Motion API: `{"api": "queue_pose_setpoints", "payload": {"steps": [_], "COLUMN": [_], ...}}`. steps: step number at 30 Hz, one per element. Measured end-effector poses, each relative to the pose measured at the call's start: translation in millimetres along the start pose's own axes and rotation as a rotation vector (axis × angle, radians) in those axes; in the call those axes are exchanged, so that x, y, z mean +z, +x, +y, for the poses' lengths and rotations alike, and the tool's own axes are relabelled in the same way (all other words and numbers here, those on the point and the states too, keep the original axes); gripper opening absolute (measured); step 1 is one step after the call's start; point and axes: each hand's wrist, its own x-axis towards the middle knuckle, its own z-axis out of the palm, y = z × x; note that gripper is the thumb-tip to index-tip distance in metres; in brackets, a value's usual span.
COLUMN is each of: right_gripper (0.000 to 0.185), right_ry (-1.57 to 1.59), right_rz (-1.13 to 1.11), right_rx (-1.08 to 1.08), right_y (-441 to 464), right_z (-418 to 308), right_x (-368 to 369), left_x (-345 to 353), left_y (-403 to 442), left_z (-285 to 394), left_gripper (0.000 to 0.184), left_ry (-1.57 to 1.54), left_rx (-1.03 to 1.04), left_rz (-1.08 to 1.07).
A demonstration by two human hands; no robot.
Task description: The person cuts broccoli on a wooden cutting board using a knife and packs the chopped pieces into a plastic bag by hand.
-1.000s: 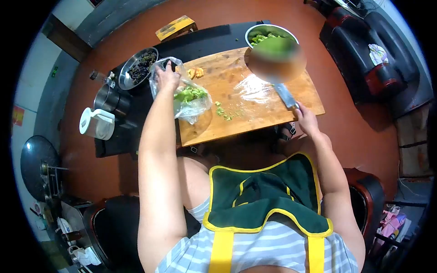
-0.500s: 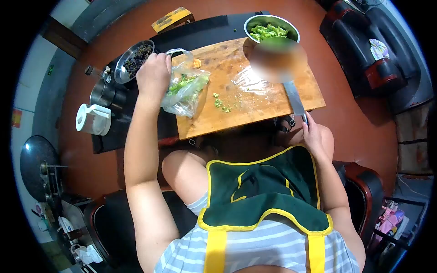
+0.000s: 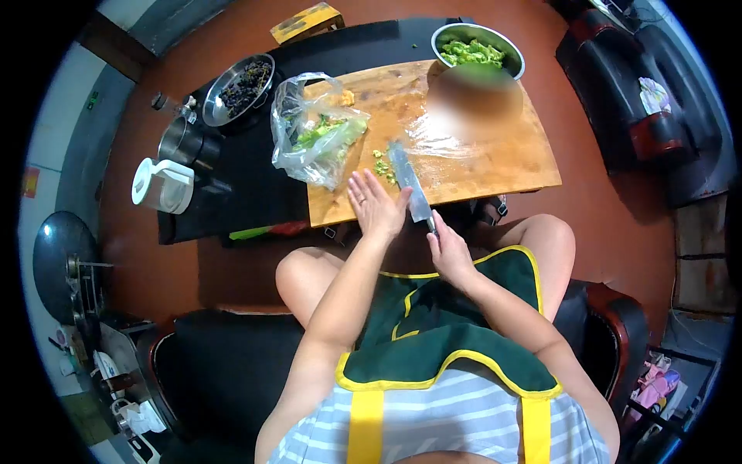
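On the wooden cutting board (image 3: 502,170), small chopped green bits (image 3: 381,165) lie in a little heap. My right hand (image 3: 450,249) grips the handle of a kitchen knife (image 3: 410,182), whose blade rests by the right side of these bits. My left hand (image 3: 376,205) is open at the board's near edge, fingers stretched out, close to the heap and holding nothing. Just beyond it stands a clear plastic bag (image 3: 290,158) with green vegetable scraps inside, its mouth loose. A metal bowl (image 3: 516,66) of cut green vegetables sits at the far right.
A metal pan (image 3: 214,114) of dark pieces, a steel pot (image 3: 176,143) and a lidded clear jug (image 3: 171,193) stand on the black table (image 3: 224,174) at left. A blurred patch hides part of the board below the bowl. A wooden stool (image 3: 308,23) is behind.
My left hand has let go of the plastic bag and come down to the board's near edge. The knife in my right hand has moved left, up to the chopped bits.
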Motion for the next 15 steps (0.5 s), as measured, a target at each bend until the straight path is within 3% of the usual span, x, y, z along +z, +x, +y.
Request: {"api": "queue_pose_setpoints", "payload": {"steps": [4,5,9,12,15], "right_gripper": [0.048,0.047,0.046,0.045,0.044], "right_ry": [0.036,-0.005,-0.185,-0.174,-0.102], "right_rz": [0.227,0.261,0.414,0.342,0.215], "right_rx": [-0.157,-0.106,0.02,0.04,-0.064], "right_y": [12,13,19,29,44], "right_z": [18,28,64,58,33], "right_x": [-16,-28,-61,-60,-44], "left_x": [0,-4,-18,-14,-3], "left_y": [31,37,44,51,58], "left_z": [1,-1,-12,-6,3], "left_gripper": [0.096,0.096,0.09,0.089,0.089], "left_ry": [-0.298,-0.378,-0.011,0.062,-0.055], "left_rx": [0.277,0.36,0.214,0.068,0.174], "left_rz": [0.064,0.087,0.087,0.011,0.0]}}
